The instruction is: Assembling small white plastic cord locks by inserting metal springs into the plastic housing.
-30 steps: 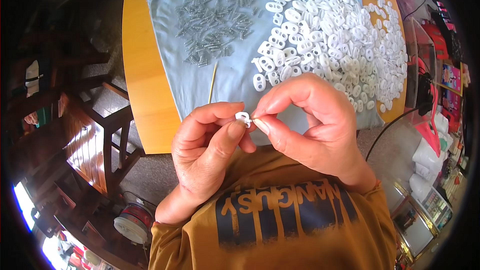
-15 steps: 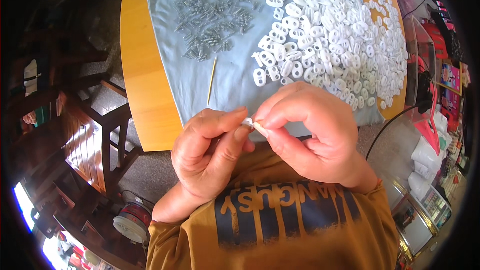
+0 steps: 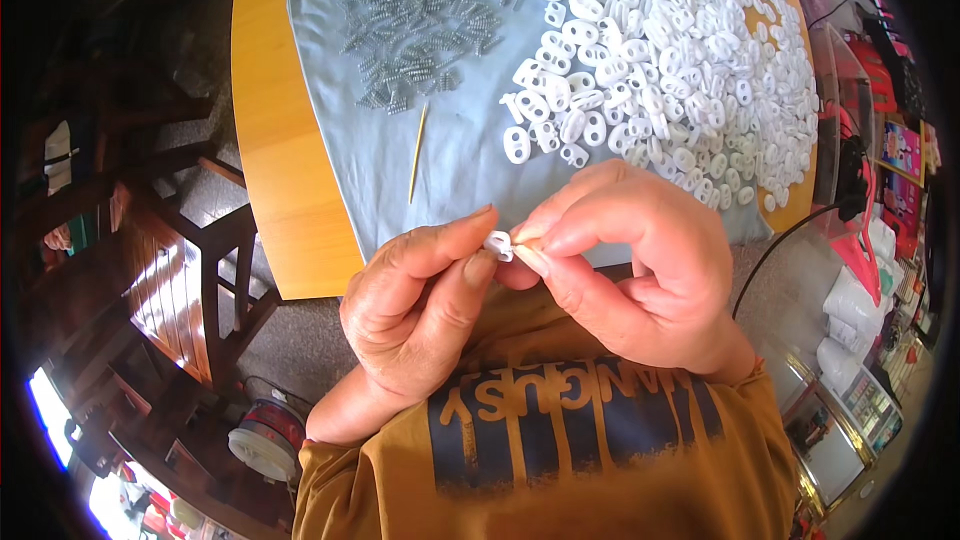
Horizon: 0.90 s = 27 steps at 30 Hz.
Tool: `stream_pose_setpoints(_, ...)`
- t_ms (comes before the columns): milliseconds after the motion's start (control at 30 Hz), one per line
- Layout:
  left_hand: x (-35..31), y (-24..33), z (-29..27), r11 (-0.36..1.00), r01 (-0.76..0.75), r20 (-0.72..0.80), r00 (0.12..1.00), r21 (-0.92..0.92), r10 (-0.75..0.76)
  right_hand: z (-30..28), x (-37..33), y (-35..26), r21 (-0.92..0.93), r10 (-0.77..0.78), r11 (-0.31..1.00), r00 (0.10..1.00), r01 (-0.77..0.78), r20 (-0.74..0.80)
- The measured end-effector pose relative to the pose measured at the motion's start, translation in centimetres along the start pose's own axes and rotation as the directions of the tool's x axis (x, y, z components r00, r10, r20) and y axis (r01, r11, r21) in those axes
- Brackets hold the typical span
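The held piece (image 3: 499, 244) was white, like the heaped pieces (image 3: 690, 75). The springs (image 3: 425, 15) showed grey, the cloth (image 3: 470, 145) pale blue, the stick (image 3: 418, 153) yellow, the bench (image 3: 280, 140) orange. The shirt (image 3: 570, 508) was mustard brown, patterned in dark blue.

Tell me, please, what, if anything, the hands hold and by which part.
The left hand pinches a small white piece by its left end; the right hand is at its right side, but what it grips is hidden.

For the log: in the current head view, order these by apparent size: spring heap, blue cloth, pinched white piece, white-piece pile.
1. Blue cloth, partly covered
2. White-piece pile
3. Spring heap
4. Pinched white piece, partly hidden by fingers
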<state>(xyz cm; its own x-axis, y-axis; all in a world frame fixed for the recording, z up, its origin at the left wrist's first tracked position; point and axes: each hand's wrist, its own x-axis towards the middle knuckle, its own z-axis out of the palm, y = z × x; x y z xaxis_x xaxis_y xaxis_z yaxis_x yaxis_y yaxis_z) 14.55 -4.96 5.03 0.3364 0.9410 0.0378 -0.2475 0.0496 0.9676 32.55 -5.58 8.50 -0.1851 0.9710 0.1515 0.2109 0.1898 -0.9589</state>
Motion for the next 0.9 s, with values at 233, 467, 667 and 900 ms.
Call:
stream_pose_setpoints(233,0.0,-0.1,0.1,0.991,-0.01,-0.041,0.999,0.133,0.016,0.2,0.2,-0.1,-0.126,-0.031,0.992,0.999,0.03,-0.009)
stream_pose_setpoints(467,0.4,0.2,0.1,0.956,-0.076,0.011,0.997,0.283,0.076,0.5,-0.2,0.4,0.035,0.052,0.998,0.997,-0.05,-0.049)
stream_pose_setpoints(667,0.2,0.2,0.5,0.943,0.206,-0.021,0.976,-0.261,-0.219,0.4,-0.6,0.5,0.1,0.066,0.993,0.996,-0.06,-0.065)
stream_pose_setpoints(900,0.3,0.5,0.9,0.918,0.245,-0.059,0.959,-0.311,-0.276,0.1,-0.6,0.5,-0.046,0.061,0.997,0.997,-0.063,-0.042)
